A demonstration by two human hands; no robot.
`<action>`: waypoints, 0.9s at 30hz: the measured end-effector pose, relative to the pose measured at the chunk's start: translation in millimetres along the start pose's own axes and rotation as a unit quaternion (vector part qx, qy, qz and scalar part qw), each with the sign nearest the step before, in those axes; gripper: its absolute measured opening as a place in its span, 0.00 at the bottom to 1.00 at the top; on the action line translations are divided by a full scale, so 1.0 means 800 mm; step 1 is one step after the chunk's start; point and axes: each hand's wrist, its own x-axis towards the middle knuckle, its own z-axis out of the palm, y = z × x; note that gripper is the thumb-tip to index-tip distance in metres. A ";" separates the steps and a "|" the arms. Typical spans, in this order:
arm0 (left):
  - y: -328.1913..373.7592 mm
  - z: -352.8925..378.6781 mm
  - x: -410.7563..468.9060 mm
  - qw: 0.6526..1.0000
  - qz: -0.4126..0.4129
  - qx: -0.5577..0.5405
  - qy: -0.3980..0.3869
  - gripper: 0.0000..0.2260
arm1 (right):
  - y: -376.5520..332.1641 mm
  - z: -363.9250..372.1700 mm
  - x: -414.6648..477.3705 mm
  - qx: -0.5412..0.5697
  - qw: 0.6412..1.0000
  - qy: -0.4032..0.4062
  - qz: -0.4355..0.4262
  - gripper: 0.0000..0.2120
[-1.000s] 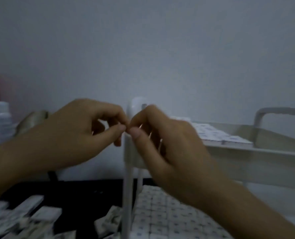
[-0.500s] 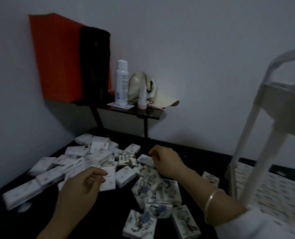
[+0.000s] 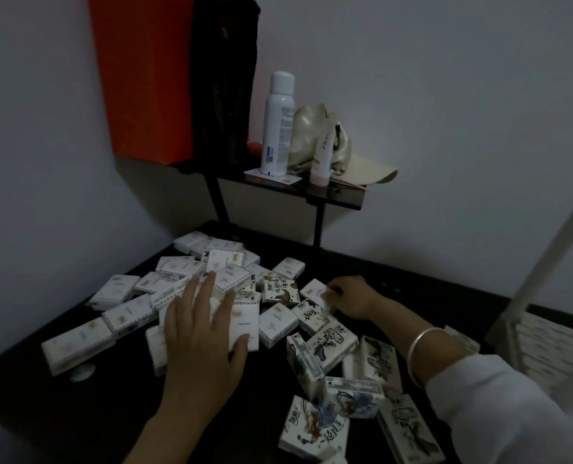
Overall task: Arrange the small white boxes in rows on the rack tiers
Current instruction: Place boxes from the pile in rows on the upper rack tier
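Both hands have come down from the rack point(image 3: 553, 252) to the loose boxes point(image 3: 117, 293) heaped on the dark worktop point(image 3: 111, 413) left of the rack, so this looks like a fresh pick-up, not a placing. The left hand point(image 3: 201, 333), loosely curled half a second ago, now lies flat, fingers spread, on the heap's side farthest from the rack. The right hand point(image 3: 348, 296), nearer the rack, keeps its fingers curled on the edge of one box point(image 3: 313, 289).
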 end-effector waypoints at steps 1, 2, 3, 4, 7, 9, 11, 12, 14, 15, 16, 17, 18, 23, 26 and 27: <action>-0.002 0.002 0.000 1.000 0.003 -0.001 -0.001 0.29 | 0.001 -0.001 -0.003 0.020 1.000 0.013 -0.002 0.12; -0.003 0.003 0.000 1.000 0.005 -0.007 0.004 0.27 | 0.001 -0.003 -0.005 0.037 0.999 0.026 0.002 0.14; -0.003 0.002 -0.001 1.000 0.006 -0.017 0.014 0.25 | 0.002 -0.004 -0.007 0.057 0.998 0.040 0.006 0.16; -0.001 0.000 0.000 0.999 0.011 -0.025 0.028 0.23 | 0.001 -0.006 -0.011 0.068 0.996 0.054 0.004 0.18; 0.009 -0.008 0.000 0.996 0.026 -0.060 0.065 0.23 | -0.005 -0.014 -0.027 0.106 0.990 0.092 -0.021 0.24; 0.014 -0.013 0.000 0.993 0.035 -0.086 0.071 0.25 | -0.011 -0.024 -0.043 0.150 0.982 0.104 -0.049 0.29; 0.017 -0.023 0.007 0.987 0.038 -0.146 0.057 0.22 | -0.022 -0.038 -0.066 0.256 0.959 0.091 -0.078 0.30; 0.019 -0.032 0.013 0.979 0.030 -0.195 0.045 0.22 | -0.029 -0.047 -0.079 0.323 0.940 0.069 -0.085 0.29; 0.029 -0.056 0.026 0.954 0.013 -0.299 0.017 0.23 | -0.041 -0.063 -0.106 0.410 0.906 0.025 -0.100 0.23; 0.038 -0.070 0.033 0.939 0.012 -0.344 0.010 0.24 | -0.046 -0.071 -0.119 0.419 0.901 0.021 -0.109 0.19; 0.048 -0.084 0.039 0.923 0.013 -0.385 0.000 0.24 | -0.050 -0.079 -0.132 0.412 0.903 0.031 -0.119 0.16; 0.058 -0.098 0.044 0.907 0.016 -0.420 -0.013 0.23 | -0.054 -0.088 -0.146 0.392 0.909 0.054 -0.128 0.13; 0.068 -0.111 0.048 0.895 0.025 -0.445 -0.025 0.22 | -0.057 -0.096 -0.161 0.365 0.917 0.085 -0.137 0.11; 0.123 -0.158 0.060 0.862 0.077 -0.499 -0.047 0.18 | -0.065 -0.142 -0.241 0.318 0.905 0.219 -0.179 0.08; 0.160 -0.181 0.062 0.855 0.113 -0.503 -0.051 0.16 | -0.060 -0.167 -0.295 0.296 0.891 0.273 -0.211 0.07; 0.173 -0.189 0.064 0.849 0.127 -0.511 -0.052 0.14 | -0.057 -0.176 -0.314 0.290 0.887 0.284 -0.221 0.06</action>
